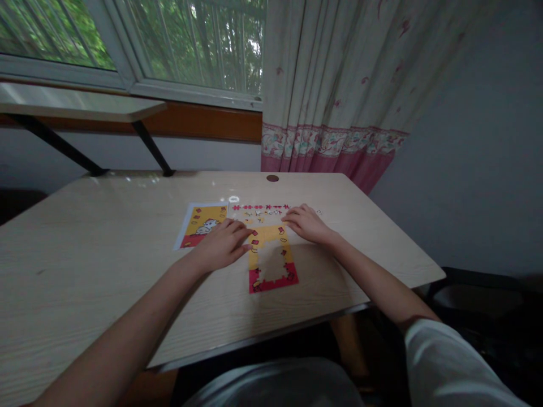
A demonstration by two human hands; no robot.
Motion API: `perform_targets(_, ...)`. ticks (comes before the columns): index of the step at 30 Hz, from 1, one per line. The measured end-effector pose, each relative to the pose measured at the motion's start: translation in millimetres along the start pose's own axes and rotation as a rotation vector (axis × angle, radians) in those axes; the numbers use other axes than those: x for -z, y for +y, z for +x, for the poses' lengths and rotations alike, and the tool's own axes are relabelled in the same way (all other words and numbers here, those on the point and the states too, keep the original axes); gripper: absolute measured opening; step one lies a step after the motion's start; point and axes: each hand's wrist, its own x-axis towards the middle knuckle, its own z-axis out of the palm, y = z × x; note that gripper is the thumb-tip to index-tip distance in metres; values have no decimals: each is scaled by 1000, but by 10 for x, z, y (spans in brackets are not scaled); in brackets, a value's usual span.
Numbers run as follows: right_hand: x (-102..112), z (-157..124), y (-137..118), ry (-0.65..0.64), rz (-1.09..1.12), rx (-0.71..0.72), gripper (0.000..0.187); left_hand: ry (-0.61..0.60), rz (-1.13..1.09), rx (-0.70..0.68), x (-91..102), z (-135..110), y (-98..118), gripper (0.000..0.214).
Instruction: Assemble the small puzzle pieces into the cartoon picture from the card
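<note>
Near the tabletop's [203, 316] front edge, the partial puzzle [274, 286] is flanked at its far corners by left hand [225, 244] and right hand [309, 224], both loosely curled; whether anything is gripped cannot be told.

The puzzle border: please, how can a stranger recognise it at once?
On the pale table, look between the left hand and the right hand. The puzzle border starts there and comes nearer, yellow first, then red. Unlike the printed sheet to its left, its middle is open.

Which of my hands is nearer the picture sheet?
Left. Your left hand is beside the picture sheet, hiding its near right corner; your right hand is farther off, by the far right corner of the puzzle border.
</note>
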Motion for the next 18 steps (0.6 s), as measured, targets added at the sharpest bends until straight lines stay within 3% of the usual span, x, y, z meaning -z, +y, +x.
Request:
perform_targets(9,40,-41,38,82,93,-100,17,-14,41,1,29,2,27,39)
perform_targets(14,50,-28,-27,175,475,-240,10,12,-20,22,28,4,23,37)
perform_targets(18,20,13,-204,187,909,-345,19,132,-188,91,32,71,134,31)
